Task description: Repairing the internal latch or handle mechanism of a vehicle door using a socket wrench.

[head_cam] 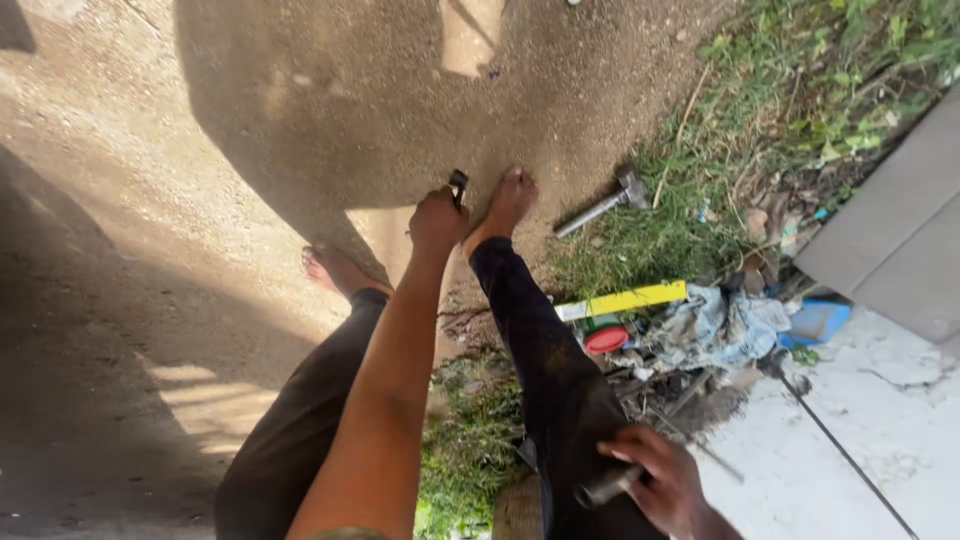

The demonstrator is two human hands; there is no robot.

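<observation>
I look down at my own legs in dark trousers and my bare feet on sandy ground. My left hand (437, 221) hangs at the end of my outstretched arm, fingers closed around a small dark tool (458, 184) that sticks up out of the fist. My right hand (662, 484), low beside my right thigh, grips a short grey metal rod (607, 485). A hammer with a metal handle (603, 207) lies on the ground just right of my right foot.
A yellow spirit level (625, 300), a red lid (606, 339) and crumpled cloth (715, 325) lie in a heap at the right. Grass and weeds (800, 90) fill the upper right. A grey slab (900, 230) and pale concrete (850, 450) border the right edge.
</observation>
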